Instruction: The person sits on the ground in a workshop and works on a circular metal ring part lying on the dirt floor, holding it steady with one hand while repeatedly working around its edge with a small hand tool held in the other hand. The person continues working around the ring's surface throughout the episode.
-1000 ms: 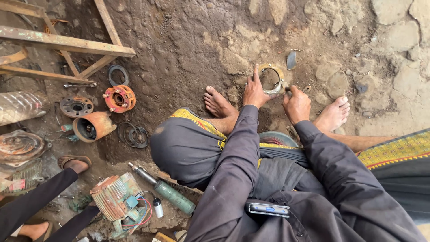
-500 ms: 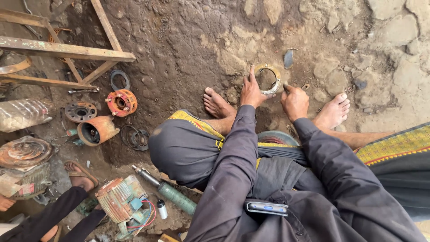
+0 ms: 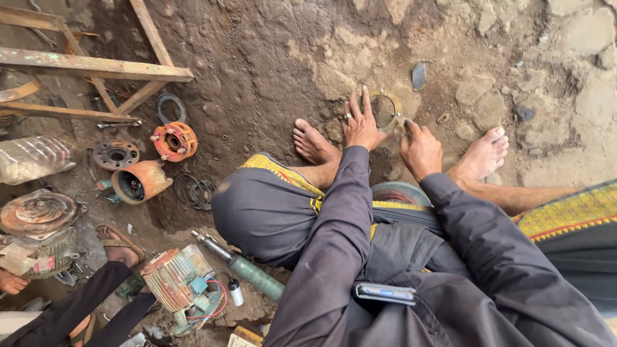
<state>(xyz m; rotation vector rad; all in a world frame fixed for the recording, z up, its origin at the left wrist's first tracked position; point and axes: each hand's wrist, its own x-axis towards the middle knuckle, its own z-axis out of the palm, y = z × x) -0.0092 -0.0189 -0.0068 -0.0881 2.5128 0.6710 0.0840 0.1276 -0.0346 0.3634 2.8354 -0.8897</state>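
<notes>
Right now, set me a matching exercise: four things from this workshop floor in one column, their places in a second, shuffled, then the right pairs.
Things:
1. metal ring
2. orange flange
3. clear plastic bottle
4. electric motor

Places:
A. far left edge, lying on its side
B. on the dirt between the left hand and right hand
C. bottom left, with red and blue wires
D. just below the wooden frame

Pairs: 1-B, 2-D, 3-A, 4-C
</notes>
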